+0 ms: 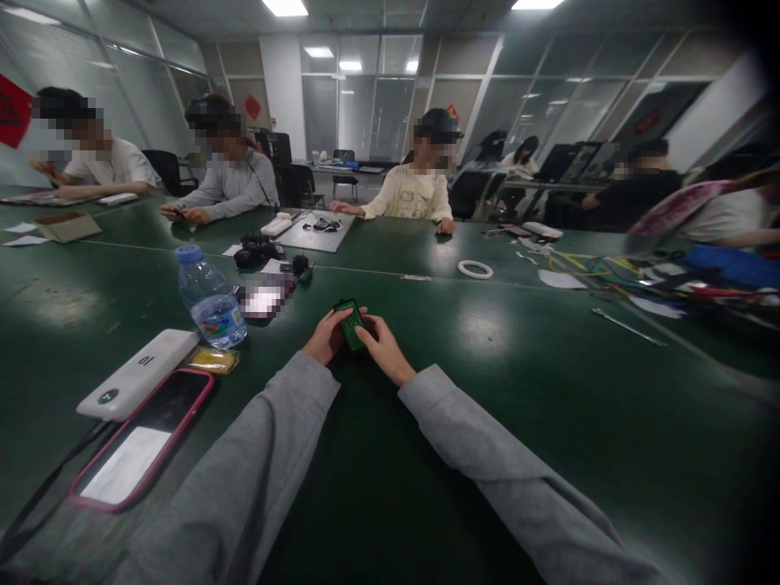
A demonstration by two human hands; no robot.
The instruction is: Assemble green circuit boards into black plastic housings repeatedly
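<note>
A small green rectangular object (pixel 351 324), with lighter marks on its face and a dark top edge, is held between both hands above the green table (pixel 426 455). My left hand (pixel 327 335) grips its left side, fingers closed across the upper part. On the other side, my right hand (pixel 383 345) holds the right edge, its thumb on the face and its fingers behind. The back of the object is hidden.
Left of my arms are a water bottle (pixel 210 301), a white power bank (pixel 139 374), a pink-rimmed phone (pixel 143 439) and a yellow packet (pixel 213 360). A white ring (pixel 475 269) and tangled cables (pixel 609 272) lie to the right. Several people sit beyond.
</note>
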